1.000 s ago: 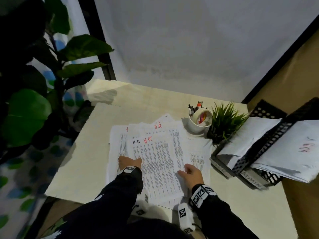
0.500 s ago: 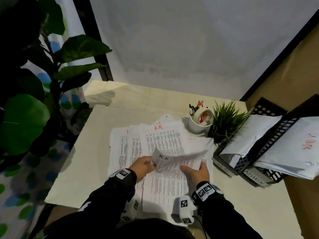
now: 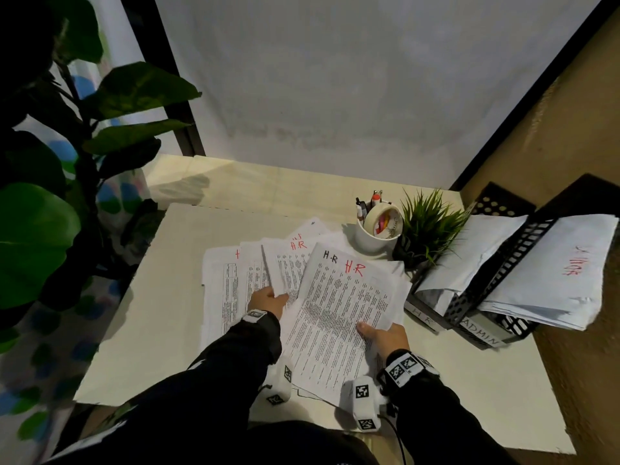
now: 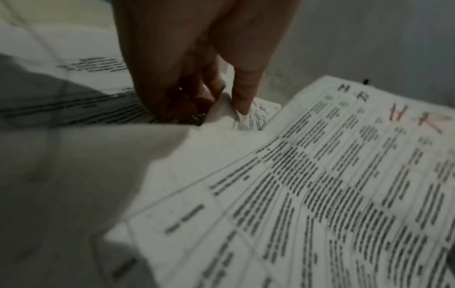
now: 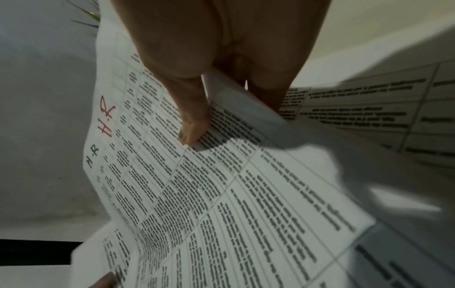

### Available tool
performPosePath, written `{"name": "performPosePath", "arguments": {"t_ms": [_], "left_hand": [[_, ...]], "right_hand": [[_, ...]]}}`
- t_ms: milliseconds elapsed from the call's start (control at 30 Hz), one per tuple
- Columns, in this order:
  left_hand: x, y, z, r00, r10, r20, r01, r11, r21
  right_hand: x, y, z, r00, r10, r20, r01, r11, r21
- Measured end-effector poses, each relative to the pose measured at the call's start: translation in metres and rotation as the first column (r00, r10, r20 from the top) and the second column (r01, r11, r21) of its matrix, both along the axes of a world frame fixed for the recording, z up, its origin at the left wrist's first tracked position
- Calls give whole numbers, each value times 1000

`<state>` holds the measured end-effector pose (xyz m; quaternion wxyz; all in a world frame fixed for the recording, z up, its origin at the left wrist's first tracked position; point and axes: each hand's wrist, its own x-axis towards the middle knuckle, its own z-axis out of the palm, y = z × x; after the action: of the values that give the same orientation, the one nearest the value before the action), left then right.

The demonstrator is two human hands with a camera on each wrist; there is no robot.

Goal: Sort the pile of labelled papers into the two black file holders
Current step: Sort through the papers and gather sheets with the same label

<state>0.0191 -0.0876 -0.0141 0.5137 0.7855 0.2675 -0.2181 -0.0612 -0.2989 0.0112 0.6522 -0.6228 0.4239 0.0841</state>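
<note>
Pinching H.R sheet (image 3: 339, 310) edge, right hand (image 3: 385, 337); left hand (image 3: 268, 301) grips next sheet (image 3: 280, 270). Risk: limp page buckling against HR holder (image 3: 423, 317) beyond right hand, misfiling into ADMIN holder (image 3: 483, 332).

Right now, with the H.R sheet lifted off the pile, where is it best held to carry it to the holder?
Probably at its near right edge, coming from the right, as the right hand already pinches the H.R sheet there. That side faces the H R file holder, and the handwritten label stays readable at the far end.
</note>
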Motion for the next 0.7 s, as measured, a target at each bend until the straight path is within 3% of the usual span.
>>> {"name": "performPosePath", "arguments": {"t_ms": [133, 267, 333, 467, 567, 633, 700], "left_hand": [[0, 4, 0, 989, -96, 112, 93, 995, 31], [-3, 8, 12, 979, -23, 203, 43, 994, -96], [-5, 10, 22, 971, -42, 236, 82, 983, -163], [-14, 5, 45, 934, -295, 199, 335, 917, -214], [-18, -5, 53, 812, -553, 184, 579, 801, -148], [-18, -9, 54, 760, -627, 170, 648, 748, -139], [-18, -8, 51, 777, -609, 160, 626, 774, -96]], "right_hand": [[-3, -1, -5, 1000, -7, -6, 7, 1000, -6], [-2, -11, -28, 994, -97, 44, 95, 995, 39], [0, -15, -34, 985, -158, 76, 151, 985, 84], [5, -18, -21, 949, -275, 153, 247, 953, 178], [8, -29, -24, 924, -365, 114, 345, 924, 166], [7, -36, -25, 902, -422, 89, 400, 896, 194], [5, -39, -27, 882, -461, 100, 434, 877, 207]]}}
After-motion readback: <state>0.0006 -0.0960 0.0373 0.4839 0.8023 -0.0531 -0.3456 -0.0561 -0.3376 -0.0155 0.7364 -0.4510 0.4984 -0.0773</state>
